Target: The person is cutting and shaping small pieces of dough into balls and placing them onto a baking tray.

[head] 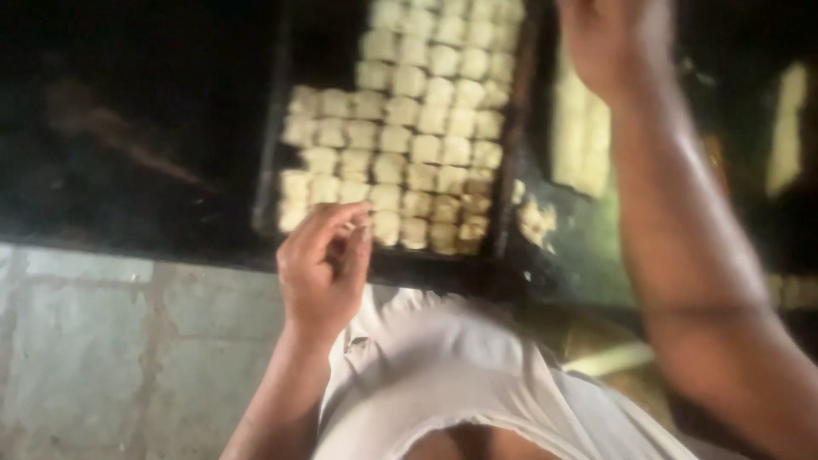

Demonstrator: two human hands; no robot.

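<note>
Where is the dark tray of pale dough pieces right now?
In the head view the dark tray lies upper centre on the black surface, its near edge just beyond the left hand; the right hand is raised past its right rim.

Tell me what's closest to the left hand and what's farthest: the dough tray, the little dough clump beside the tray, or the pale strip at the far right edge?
From the left hand, in the head view:
1. Dark tray of dough pieces, just beyond the fingertips.
2. Small dough clump, right of the tray.
3. Pale strip, far right edge, blurred.
</note>
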